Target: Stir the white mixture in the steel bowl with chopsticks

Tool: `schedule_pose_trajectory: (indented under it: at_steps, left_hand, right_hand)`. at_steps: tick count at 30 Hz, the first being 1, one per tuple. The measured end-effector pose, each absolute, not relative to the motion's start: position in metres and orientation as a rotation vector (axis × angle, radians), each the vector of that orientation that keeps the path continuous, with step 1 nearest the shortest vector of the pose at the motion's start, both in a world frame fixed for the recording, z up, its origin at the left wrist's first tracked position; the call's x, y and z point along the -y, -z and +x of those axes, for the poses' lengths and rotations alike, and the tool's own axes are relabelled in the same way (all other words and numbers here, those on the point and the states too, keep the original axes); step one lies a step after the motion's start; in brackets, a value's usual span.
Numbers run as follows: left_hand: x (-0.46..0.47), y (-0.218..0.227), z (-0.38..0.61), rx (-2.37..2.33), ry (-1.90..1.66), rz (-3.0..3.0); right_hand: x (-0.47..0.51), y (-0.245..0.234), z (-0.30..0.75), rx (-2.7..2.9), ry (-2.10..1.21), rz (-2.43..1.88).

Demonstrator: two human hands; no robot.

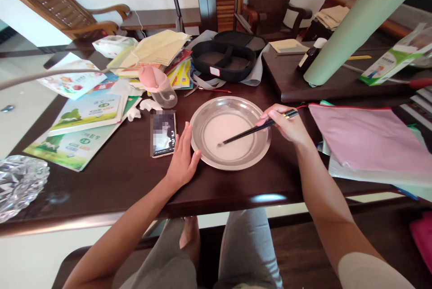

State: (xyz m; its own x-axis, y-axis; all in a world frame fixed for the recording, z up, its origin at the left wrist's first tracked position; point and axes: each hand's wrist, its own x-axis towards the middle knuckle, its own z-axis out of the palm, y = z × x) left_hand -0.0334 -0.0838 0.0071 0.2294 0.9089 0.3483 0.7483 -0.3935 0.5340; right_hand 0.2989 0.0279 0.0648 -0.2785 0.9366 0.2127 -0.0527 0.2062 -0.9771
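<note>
A round metal dish (259,118) holding a thin whitish liquid sits on the dark wooden table (128,176) in front of me. My right hand (286,122) is closed on a pair of black chopsticks (249,131), whose tips rest in the liquid near the dish's middle. My left hand (182,158) lies flat and open on the table, its thumb against the dish's left rim. A phone (163,133) with a lit screen lies just left of that hand.
Books and papers (84,118), a pink-lidded cup (158,86) and a black compartment box (226,59) crowd the far left and middle. A pink folder (364,136), a green cylinder (357,23) and a dark bottle (310,55) lie to the right. A glass dish (18,185) sits at the left edge.
</note>
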Motion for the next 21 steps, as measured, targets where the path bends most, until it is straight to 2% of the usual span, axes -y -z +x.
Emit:
schedule_pose_trajectory:
  at_steps: [7, 14, 21]
  left_hand:
    - [0.084, -0.008, -0.033, -1.559, -0.916, 2.242]
    - [0.084, -0.008, -0.033, -1.565, -0.913, 2.239]
    - [0.084, -0.008, -0.033, -1.577, -0.912, 2.247]
  right_hand:
    - [-0.036, -0.070, 0.316, 1.332, -1.006, -0.979]
    - [-0.027, -0.064, 0.299, 1.520, -1.246, -0.877]
    - [-0.036, -0.067, 0.314, 1.336, -0.980, -0.966]
